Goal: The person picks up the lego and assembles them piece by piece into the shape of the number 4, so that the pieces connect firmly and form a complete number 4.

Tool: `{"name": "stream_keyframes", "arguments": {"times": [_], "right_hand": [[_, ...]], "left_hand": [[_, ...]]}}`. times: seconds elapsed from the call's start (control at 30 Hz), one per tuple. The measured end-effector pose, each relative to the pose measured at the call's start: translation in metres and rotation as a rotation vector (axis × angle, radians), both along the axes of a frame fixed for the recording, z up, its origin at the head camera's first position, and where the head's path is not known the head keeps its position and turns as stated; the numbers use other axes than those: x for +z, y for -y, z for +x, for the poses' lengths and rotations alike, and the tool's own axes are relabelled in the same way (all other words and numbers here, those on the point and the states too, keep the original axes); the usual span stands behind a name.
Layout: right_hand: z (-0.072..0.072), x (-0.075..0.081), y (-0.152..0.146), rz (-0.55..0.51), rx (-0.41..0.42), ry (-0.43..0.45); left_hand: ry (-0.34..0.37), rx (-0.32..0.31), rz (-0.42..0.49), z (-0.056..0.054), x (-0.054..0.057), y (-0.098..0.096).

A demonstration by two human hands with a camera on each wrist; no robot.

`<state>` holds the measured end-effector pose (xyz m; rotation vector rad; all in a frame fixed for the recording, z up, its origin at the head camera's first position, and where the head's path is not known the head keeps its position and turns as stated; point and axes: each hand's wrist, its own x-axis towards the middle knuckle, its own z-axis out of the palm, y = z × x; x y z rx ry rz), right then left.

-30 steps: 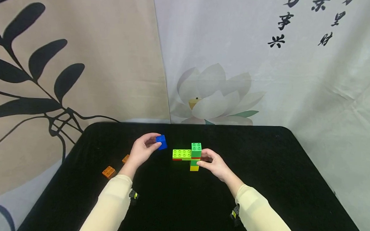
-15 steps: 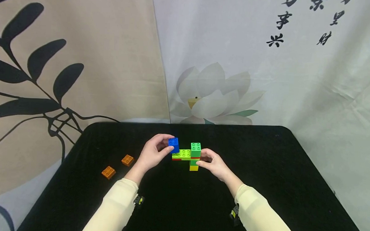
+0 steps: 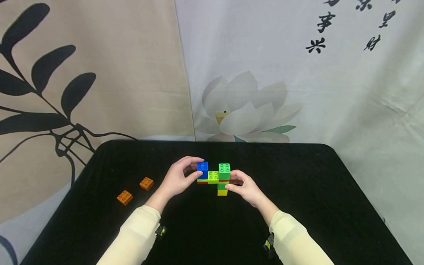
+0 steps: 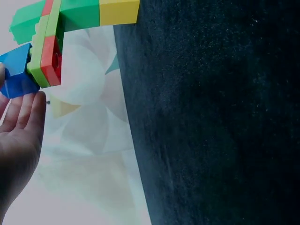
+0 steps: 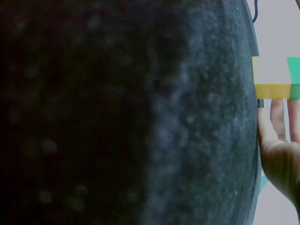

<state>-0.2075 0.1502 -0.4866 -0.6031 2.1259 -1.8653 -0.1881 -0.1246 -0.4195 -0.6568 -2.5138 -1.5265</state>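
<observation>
Between the thumb and fingers of my left hand (image 3: 179, 179) is a blue building brick (image 3: 202, 169). It sits at the left end of a long lime brick (image 3: 213, 176), and lime studs still show beside its lower edge in the left wrist view. That lime brick sticks out from an upright stack: a green brick (image 3: 224, 171) on top, a thin red layer, then another green brick (image 4: 80, 14) and a yellow brick (image 3: 222, 192) at the bottom. A red brick (image 4: 51, 61) is under the lime brick's left end. My right hand (image 3: 246, 189) pinches the stack's lower green part from the right.
Two orange bricks (image 3: 124, 197) lie on the black tabletop (image 3: 318, 206) to the left of my left hand, a little apart. Behind the table's far edge hangs a printed cloth (image 3: 137, 67).
My left hand has carried the blue brick right, from beside the stack onto the lime brick's left end, uncovering the farther orange brick. My right hand has stayed on the stack.
</observation>
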Motion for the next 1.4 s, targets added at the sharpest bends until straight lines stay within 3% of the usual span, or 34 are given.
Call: {"name": "stream_keyframes", "arguments": {"times": [0.17, 0.47, 0.63, 0.87, 1.4], "right_hand": [[0.000, -0.001, 0.000, -0.002, 0.003, 0.001], [0.000, -0.001, 0.000, 0.013, -0.005, 0.012], [0.000, -0.001, 0.000, 0.020, -0.012, 0.014], [0.000, -0.002, 0.000, 0.016, -0.014, 0.007], [0.002, -0.001, 0.000, 0.024, -0.014, 0.009]], "left_hand": [[0.039, -0.003, 0.017, 0.002, -0.001, 0.000], [0.173, -0.002, 0.137, 0.004, -0.009, -0.004], [0.234, -0.009, 0.192, 0.007, -0.008, -0.010], [0.228, -0.012, 0.258, 0.023, 0.019, -0.018], [0.195, 0.005, 0.299, 0.021, 0.016, -0.020]]}}
